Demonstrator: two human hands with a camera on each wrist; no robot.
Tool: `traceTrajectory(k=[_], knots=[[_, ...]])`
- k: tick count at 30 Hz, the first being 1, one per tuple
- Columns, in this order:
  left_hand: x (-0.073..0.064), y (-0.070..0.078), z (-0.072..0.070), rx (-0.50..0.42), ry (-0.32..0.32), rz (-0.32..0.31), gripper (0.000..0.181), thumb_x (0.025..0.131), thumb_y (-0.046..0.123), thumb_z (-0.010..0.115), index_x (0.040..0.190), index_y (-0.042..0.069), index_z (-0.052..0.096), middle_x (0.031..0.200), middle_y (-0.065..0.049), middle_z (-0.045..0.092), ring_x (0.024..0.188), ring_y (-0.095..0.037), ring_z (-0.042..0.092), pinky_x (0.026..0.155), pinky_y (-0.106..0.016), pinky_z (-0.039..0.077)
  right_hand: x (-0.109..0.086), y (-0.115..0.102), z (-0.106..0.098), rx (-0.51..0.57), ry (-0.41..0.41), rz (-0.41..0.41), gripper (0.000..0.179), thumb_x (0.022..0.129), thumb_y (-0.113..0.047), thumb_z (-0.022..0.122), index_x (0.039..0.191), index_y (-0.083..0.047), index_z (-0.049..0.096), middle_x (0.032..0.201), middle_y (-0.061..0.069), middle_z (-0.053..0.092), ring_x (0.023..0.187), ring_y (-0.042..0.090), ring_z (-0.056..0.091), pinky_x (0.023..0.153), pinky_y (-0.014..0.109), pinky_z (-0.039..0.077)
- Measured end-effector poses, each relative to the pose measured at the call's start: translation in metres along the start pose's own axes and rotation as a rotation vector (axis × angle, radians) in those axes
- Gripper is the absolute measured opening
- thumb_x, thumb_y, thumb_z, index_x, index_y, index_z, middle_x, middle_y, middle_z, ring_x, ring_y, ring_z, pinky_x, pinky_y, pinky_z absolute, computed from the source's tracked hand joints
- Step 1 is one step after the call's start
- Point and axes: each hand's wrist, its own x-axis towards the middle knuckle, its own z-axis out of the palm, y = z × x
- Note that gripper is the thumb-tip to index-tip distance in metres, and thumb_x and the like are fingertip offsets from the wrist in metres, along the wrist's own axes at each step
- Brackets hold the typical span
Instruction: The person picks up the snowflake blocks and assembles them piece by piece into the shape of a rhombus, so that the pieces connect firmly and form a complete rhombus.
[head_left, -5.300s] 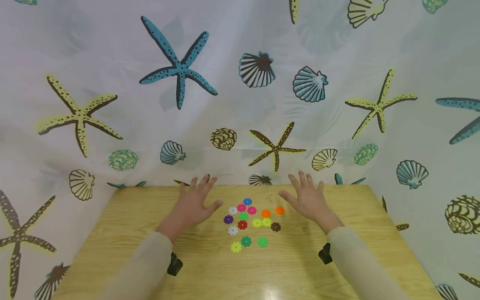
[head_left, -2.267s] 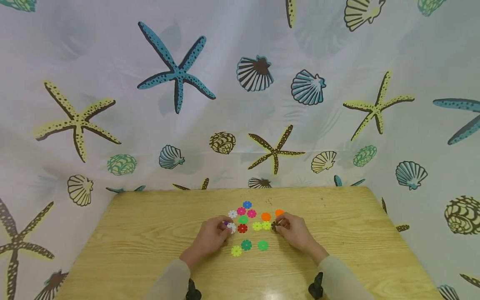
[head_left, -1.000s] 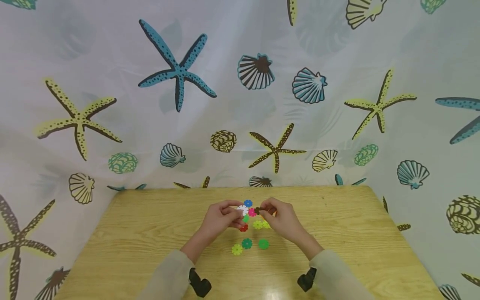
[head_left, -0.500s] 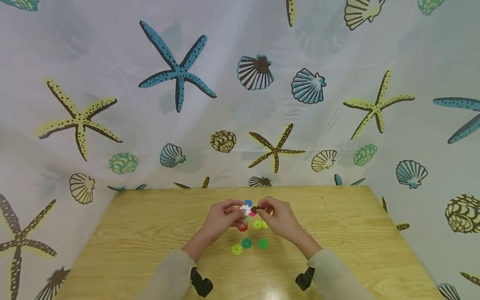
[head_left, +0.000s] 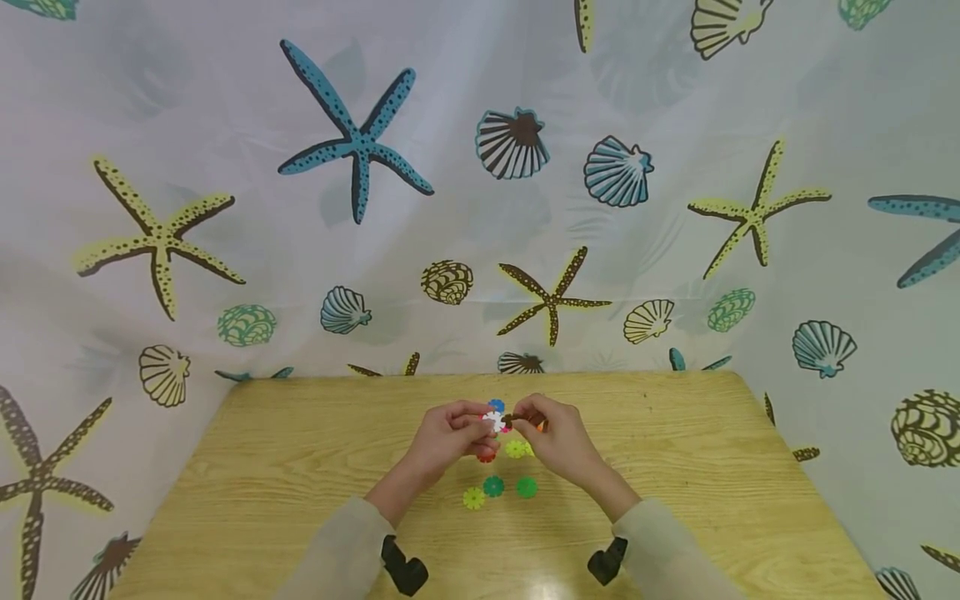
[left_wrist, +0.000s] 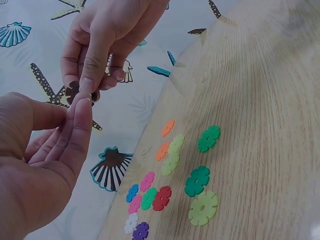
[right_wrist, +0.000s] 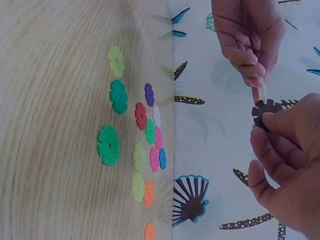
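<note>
Left hand (head_left: 444,435): grip pinches one white disc (head_left: 492,421), centre of the head view, face-on. Right hand (head_left: 558,429): grip pinches one brown disc (right_wrist: 265,108), just right of the white disc, set crosswise to it, rims apparently touching. Loose discs (right_wrist: 104,145): assorted colours, flat on the bench (head_left: 300,467), left side of the right wrist view.

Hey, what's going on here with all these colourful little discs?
A person is working with small notched discs above a wooden table. The left hand pinches a white disc and the right hand pinches a brown disc. The two discs meet at their edges; whether they are slotted together, I can't tell. Other discs, including a purple disc and a red disc, lie spread on the table.
</note>
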Motion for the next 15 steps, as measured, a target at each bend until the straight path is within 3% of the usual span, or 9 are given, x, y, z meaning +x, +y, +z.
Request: traceTrajectory(k=[8,15], knots=[[-0.0006,0.0011,0.0009,-0.020,0.003,-0.014,0.033,0.104,0.000,0.062,0.134,-0.013,0.058,0.090,-0.003,0.078,0.075,-0.008,0.076,0.077,-0.029,0.066,-0.0027,0.0008,0.0085,0.011,0.042,-0.022,0.005,0.099,-0.008,0.072,0.102,-0.004,0.071,0.091,0.005,0.075,0.077,0.014,0.066,0.067,0.023,0.054],[-0.0020,0.0040,-0.0011,0.019,-0.007,-0.005,0.031,0.105,0.001,0.062,0.133,-0.012,0.058,0.091,-0.008,0.079,0.075,-0.010,0.077,0.082,-0.037,0.066,-0.0016,0.0005,0.0107,0.036,0.053,-0.046,0.007,0.098,-0.008,0.073,0.103,-0.003,0.072,0.091,0.005,0.076,0.077,0.016,0.068,0.069,0.024,0.056]])
